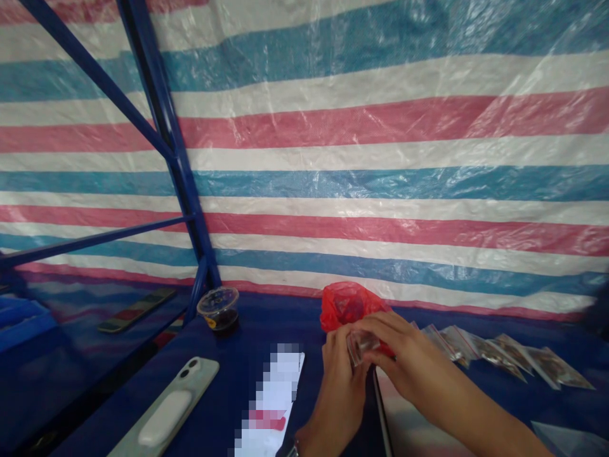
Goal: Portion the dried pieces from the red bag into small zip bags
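Note:
My left hand and my right hand meet near the far edge of the blue table. Between them is a small clear zip bag, with the fingers of both hands closed on it. Its contents are too small to make out. Just behind the hands sits a crumpled red plastic bag, partly covered by my right hand. To the right, several small zip bags with brownish contents lie in an overlapping row.
A lidded clear cup holds dark liquid. A pale phone carries a white case; another phone has a blurred screen. Under my right arm lies a flat reflective panel. A blue metal frame stands before striped sheeting.

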The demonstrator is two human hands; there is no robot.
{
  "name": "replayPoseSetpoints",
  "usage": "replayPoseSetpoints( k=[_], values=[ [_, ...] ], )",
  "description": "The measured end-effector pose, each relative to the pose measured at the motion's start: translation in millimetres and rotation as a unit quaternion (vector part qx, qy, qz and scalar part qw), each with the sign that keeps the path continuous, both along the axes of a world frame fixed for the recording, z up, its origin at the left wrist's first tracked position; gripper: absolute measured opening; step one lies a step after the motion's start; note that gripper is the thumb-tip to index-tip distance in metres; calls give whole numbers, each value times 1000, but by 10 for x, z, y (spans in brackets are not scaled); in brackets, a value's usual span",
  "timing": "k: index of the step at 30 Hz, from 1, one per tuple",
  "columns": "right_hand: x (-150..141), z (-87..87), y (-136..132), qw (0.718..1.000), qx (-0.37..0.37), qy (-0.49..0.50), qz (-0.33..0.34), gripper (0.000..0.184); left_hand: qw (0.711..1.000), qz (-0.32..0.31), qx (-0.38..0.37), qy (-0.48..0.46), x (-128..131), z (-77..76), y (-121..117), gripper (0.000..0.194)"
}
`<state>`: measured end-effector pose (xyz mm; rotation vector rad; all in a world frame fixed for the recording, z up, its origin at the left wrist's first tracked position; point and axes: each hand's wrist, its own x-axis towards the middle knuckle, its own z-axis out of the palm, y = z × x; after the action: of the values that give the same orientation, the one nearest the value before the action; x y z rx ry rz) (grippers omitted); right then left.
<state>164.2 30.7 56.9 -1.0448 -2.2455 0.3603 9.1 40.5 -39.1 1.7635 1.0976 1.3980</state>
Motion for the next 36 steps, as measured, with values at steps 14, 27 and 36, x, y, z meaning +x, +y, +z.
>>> replayPoseSetpoints(
  k=[14,27,36],
  values=[
    [-8,-19,76,997,-12,70,-13,40,987,0,-52,-149,5,26,42,32],
    [-16,-160,301,945,-201,256,-42,29,988,14,-67,-136,-55,181,38,20],
    [-65,-360,544,969,-47,147,-193,37,985,17,-71,-159,-81,190,31,34]
  ],
)
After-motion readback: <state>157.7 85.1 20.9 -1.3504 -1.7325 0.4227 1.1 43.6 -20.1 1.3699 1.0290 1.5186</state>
